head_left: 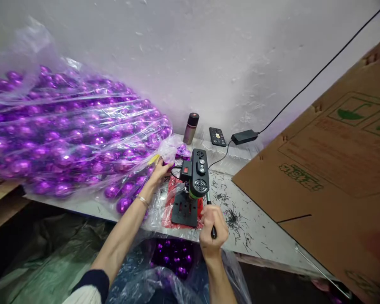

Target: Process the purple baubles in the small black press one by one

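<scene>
My right hand (214, 228) is wrapped round the black-handled lever (213, 233) of a small black bench press (200, 173). The press has a red switch on its side and a slotted black base plate (184, 211). Left of the press, at the mouth of a clear plastic bag, my left hand (161, 171) has its fingers closed on a shiny purple ball (168, 167), which they partly cover. Many more mirrored purple balls (66, 156) fill the big bag, and some lie loose by my left forearm. Red plastic sheeting (168, 211) lies under the base plate.
A tumbler with a dark lid (190, 128), a phone (217, 137) and a black power adapter (244, 137) are by the wall. Short black scraps (232, 217) litter the table. A large cardboard box (323, 169) leans at the right. More purple balls (174, 257) sit below the table edge.
</scene>
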`<act>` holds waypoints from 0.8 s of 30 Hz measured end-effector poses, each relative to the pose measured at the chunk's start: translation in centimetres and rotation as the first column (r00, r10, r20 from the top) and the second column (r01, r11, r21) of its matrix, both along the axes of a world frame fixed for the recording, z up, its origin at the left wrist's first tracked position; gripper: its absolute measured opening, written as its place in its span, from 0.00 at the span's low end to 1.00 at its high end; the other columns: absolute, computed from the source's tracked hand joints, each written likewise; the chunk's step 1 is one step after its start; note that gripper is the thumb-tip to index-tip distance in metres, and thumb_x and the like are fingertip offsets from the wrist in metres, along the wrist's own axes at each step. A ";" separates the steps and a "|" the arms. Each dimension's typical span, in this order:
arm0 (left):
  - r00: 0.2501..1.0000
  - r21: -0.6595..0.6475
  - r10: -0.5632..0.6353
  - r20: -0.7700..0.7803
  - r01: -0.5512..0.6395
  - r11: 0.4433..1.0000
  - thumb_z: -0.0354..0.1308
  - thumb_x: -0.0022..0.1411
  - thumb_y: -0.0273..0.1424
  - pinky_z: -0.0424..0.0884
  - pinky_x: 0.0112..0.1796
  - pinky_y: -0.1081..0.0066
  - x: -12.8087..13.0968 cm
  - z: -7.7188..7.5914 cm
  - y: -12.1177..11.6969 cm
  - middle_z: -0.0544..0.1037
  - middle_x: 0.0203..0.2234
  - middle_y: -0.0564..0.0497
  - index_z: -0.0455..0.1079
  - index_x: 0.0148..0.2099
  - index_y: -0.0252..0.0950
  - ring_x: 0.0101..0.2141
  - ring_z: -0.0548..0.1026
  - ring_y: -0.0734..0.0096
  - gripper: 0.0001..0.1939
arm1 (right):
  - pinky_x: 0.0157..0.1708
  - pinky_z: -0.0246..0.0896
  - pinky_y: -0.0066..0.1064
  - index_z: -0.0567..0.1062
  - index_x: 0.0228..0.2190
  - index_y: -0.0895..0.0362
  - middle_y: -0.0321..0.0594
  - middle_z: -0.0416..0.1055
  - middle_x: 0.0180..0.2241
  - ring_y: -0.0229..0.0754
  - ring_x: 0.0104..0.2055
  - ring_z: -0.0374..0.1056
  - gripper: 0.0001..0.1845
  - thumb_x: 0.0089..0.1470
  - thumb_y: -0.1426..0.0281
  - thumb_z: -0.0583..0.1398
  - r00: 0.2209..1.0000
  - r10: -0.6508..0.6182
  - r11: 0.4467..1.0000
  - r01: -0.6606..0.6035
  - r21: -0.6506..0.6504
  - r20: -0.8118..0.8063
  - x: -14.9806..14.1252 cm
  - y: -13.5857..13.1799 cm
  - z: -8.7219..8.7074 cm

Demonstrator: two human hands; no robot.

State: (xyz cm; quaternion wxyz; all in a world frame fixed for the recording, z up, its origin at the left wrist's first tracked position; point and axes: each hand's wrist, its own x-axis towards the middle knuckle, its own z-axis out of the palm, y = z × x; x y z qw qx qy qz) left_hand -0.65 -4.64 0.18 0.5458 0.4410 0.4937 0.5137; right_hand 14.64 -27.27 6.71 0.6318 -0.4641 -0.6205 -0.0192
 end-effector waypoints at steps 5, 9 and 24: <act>0.965 -0.295 0.032 0.259 0.048 0.954 0.64 0.63 0.29 0.83 0.39 0.66 -2.1 0.8 -6.7 0.81 0.36 0.45 0.73 0.42 0.34 0.34 0.81 0.69 0.06 | 0.28 0.57 0.30 0.64 0.24 0.54 0.33 0.64 0.24 0.35 0.27 0.63 0.18 0.63 0.81 0.52 1.000 -0.018 1.000 0.018 0.003 -0.016 0.0 0.2 0.0; 0.886 -0.325 0.091 0.455 0.070 0.943 0.68 0.61 0.25 0.81 0.36 0.75 -2.8 1.7 -11.5 0.83 0.39 0.47 0.73 0.47 0.37 0.34 0.82 0.73 0.13 | 0.29 0.58 0.31 0.64 0.23 0.54 0.33 0.65 0.24 0.36 0.28 0.64 0.18 0.64 0.79 0.52 0.999 -0.029 1.000 0.029 0.009 -0.018 0.0 0.3 0.4; 0.763 -0.365 0.152 0.628 0.116 0.924 0.65 0.66 0.38 0.82 0.39 0.68 -0.7 -0.5 -17.1 0.83 0.44 0.46 0.70 0.56 0.39 0.39 0.84 0.64 0.19 | 0.30 0.59 0.31 0.64 0.23 0.54 0.33 0.65 0.25 0.36 0.28 0.64 0.18 0.65 0.78 0.52 1.000 -0.021 1.000 0.021 0.005 -0.003 0.0 0.4 1.0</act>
